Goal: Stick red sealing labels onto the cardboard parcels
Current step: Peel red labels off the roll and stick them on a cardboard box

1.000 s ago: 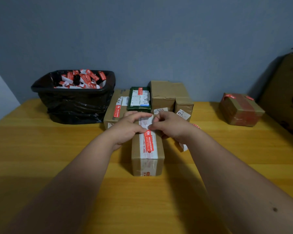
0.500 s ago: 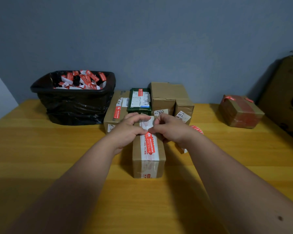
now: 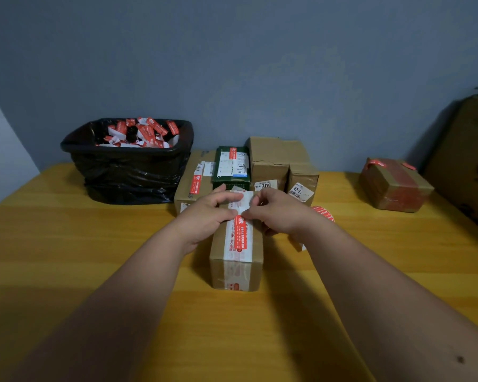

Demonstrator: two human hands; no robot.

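A small cardboard parcel (image 3: 236, 268) lies lengthwise in the middle of the wooden table (image 3: 66, 257). A red sealing label (image 3: 240, 235) runs along its top, with white backing paper (image 3: 243, 201) lifted at the far end. My left hand (image 3: 207, 213) and my right hand (image 3: 279, 210) meet over the parcel's far end. Each pinches an edge of the white backing, thumbs near the label's upper end. A roll of red labels (image 3: 323, 212) peeks out behind my right wrist.
A black bin (image 3: 127, 166) lined with a bag and holding several discarded label backings stands at the back left. Several parcels (image 3: 276, 161) are stacked against the wall behind my hands. A taped parcel (image 3: 395, 186) and a big carton (image 3: 464, 164) sit at the right.
Both hands stay at the parcel's far end and work the white backing slightly. The view has shifted a little; the parcel has not moved.
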